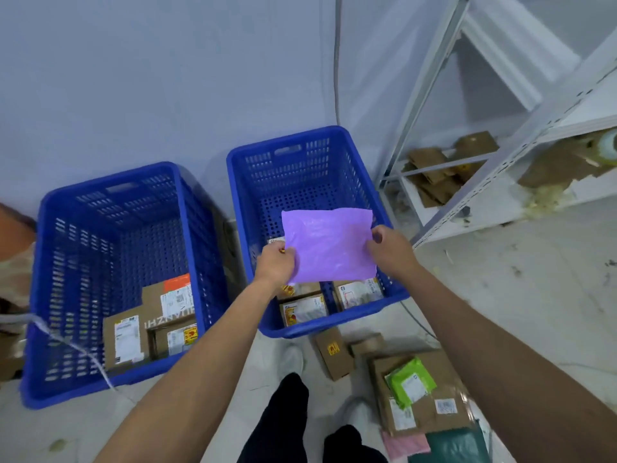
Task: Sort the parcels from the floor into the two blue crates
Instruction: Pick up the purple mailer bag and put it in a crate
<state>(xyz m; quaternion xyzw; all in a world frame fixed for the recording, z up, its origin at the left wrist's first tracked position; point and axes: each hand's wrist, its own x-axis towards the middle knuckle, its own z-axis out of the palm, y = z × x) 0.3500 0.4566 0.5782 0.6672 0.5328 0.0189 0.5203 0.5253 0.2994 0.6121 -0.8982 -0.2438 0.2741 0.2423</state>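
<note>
A flat purple plastic parcel hangs over the right blue crate. My left hand pinches its left edge and my right hand pinches its right edge. Below it, the right crate holds several small cardboard parcels. The left blue crate holds three larger cardboard boxes. More parcels lie on the floor at lower right: a small brown box, a green bag on a big cardboard parcel, a pink bag and a dark green bag.
A white metal shelf unit with cardboard scraps stands right of the right crate. A pale wall runs behind both crates. My dark trouser legs and white shoes are between the crates and the floor pile. A grey cable trails on the floor.
</note>
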